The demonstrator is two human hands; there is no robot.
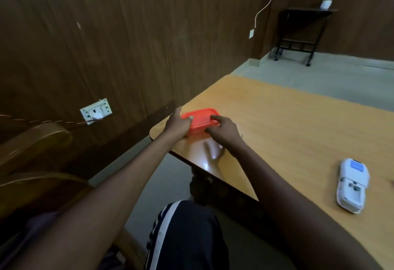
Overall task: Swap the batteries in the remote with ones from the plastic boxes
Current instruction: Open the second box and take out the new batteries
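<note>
A small red plastic box (201, 118) with its lid on stands near the left corner of the wooden table (287, 120). My left hand (178, 123) grips its left end, thumb on the lid. My right hand (223, 129) holds its right side, fingers curled over the lid's edge. The white remote (351, 184) lies face down at the right, its battery bay uncovered and looking empty. What the box contains is hidden.
The table's left edge and rounded corner lie just beside the box. A wooden chair (36, 142) stands at the left by the panelled wall with a socket (96, 111). My knee (185, 227) is below the table edge. A dark side table (302, 33) stands far back.
</note>
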